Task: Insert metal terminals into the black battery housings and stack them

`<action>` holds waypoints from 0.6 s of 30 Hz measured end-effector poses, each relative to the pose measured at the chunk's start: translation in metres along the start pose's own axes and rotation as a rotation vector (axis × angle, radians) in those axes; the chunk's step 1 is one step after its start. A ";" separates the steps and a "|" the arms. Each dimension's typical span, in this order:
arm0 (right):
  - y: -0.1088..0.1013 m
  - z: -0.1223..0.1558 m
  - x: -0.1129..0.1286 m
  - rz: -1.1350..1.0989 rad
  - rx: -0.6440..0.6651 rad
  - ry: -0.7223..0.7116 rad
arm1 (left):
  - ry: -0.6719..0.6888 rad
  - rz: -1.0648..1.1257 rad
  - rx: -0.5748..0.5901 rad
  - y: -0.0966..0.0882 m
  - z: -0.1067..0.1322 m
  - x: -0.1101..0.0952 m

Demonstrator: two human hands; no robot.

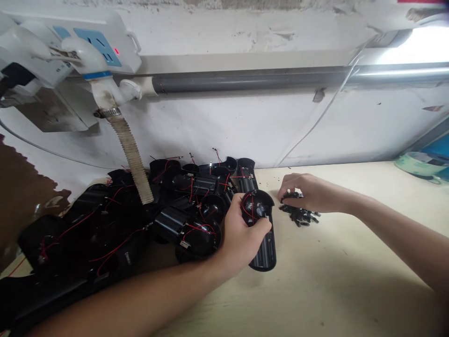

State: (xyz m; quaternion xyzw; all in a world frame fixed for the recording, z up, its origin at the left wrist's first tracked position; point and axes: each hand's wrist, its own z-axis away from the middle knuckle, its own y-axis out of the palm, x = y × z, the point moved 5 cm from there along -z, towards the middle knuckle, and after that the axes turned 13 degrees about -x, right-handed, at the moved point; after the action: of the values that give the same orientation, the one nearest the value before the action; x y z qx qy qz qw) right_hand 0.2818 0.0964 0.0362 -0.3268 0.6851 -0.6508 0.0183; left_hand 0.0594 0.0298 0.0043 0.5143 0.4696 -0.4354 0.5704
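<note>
My left hand [242, 234] is wrapped round a black plastic flashlight-like housing [263, 243] with red wires in its round head. It holds the housing just above the pale tabletop [315, 281]. My right hand [308, 191] reaches in from the right, fingers curled down onto a small pile of tiny black parts [300, 214] on the table, pinching at some of them. The pile lies just right of the held housing.
A heap of similar black housings with red wires [147, 220] fills the table's left side. A ribbed hose [131, 154] hangs from a white fitting below a power strip [87, 42]. A grey pipe [263, 79] runs along the wall. A tape roll [421, 164] sits far right.
</note>
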 end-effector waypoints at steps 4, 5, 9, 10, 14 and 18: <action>0.004 -0.001 0.000 0.004 -0.015 0.040 | -0.004 0.030 0.012 0.001 -0.001 -0.001; 0.006 -0.001 0.000 0.005 -0.009 0.058 | -0.008 0.033 0.014 0.001 -0.001 -0.001; 0.007 -0.002 0.000 0.012 -0.010 0.114 | -0.012 0.035 0.013 0.000 0.000 0.000; 0.006 -0.002 0.000 0.019 -0.018 0.121 | -0.010 0.035 0.011 0.000 0.000 0.000; 0.000 -0.003 -0.002 0.039 -0.062 0.120 | -0.009 0.032 0.011 0.000 0.000 0.001; 0.000 -0.002 -0.004 0.000 -0.040 0.051 | -0.021 0.022 0.014 0.000 0.000 0.001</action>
State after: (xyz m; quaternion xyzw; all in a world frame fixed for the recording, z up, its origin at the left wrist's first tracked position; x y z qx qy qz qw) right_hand 0.2842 0.1001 0.0351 -0.3104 0.6982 -0.6450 -0.0059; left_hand 0.0594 0.0296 0.0036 0.5189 0.4548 -0.4376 0.5765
